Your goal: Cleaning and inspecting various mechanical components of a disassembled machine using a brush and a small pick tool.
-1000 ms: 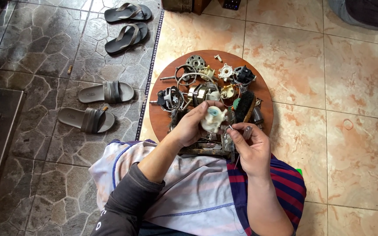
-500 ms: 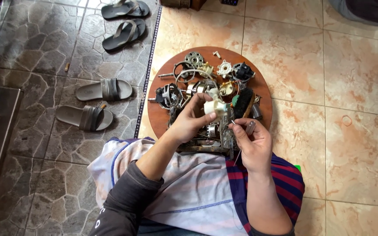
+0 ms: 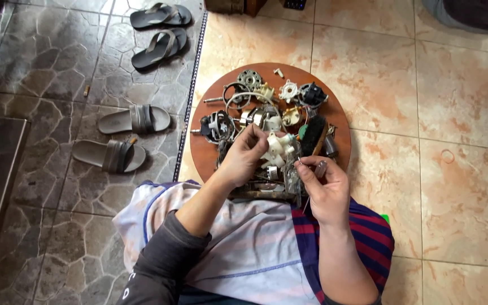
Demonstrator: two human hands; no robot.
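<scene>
White plastic part [image 3: 278,148] with several short round stubs is held up just above the near edge of the round wooden board [image 3: 334,121], between the two hands. It looks light and stiff, probably hard moulded plastic — the stubs could snap if they are squeezed or twisted, so I think the thicker middle body is the safer place to hold it. The left hand [image 3: 243,158] comes in from the left with the wrist bent, and its fingers are curled closed on the left side of the part. The right hand [image 3: 326,183] is pinched shut on a small thin metal piece [image 3: 319,167] — I cannot tell what it is exactly. Many other small metal and plastic parts [image 3: 266,107] lie on the board, well apart from the sandals [image 3: 134,120] on the stone floor.
</scene>
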